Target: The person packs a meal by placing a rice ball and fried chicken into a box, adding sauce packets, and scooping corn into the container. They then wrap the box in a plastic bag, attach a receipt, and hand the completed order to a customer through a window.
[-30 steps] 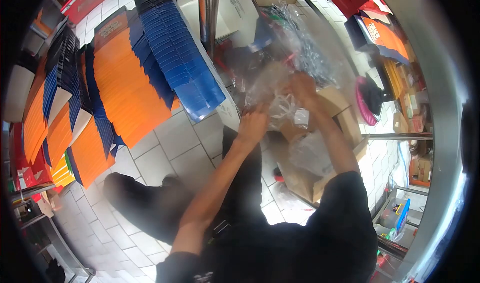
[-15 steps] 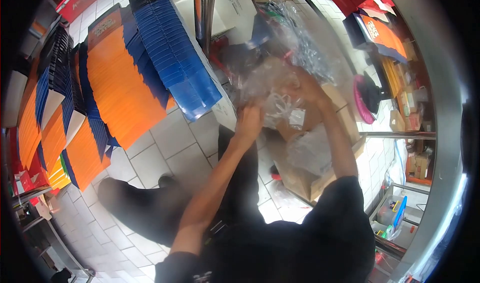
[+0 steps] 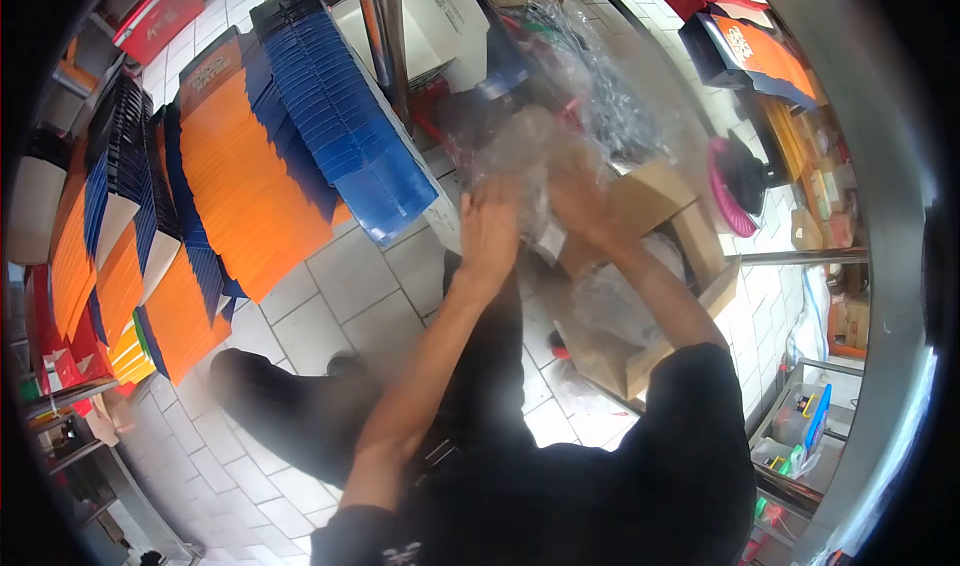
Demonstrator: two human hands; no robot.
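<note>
My left hand [image 3: 490, 228] lies against the near left side of a clear plastic bag [image 3: 530, 151], its fingers extended and slightly blurred. On the bag's right side is my right hand [image 3: 578, 198], whose fingertips are smeared and partly hidden by the plastic. What the bag holds is too hazy to make out. Below my right forearm stands an open cardboard box [image 3: 602, 364] with more clear plastic [image 3: 625, 296] inside.
Rows of folded blue cartons [image 3: 345, 116] and orange cartons [image 3: 235, 166] stand at the left. A crumpled plastic heap [image 3: 610, 86] lies beyond the hands. A metal post [image 3: 385, 36] rises near the white box [image 3: 445, 21]. A pink basket [image 3: 728, 191] is at the right.
My left hand has shifted slightly left and its fingers have straightened. My right hand has moved left and nearer, and more of the cardboard box's flap shows.
</note>
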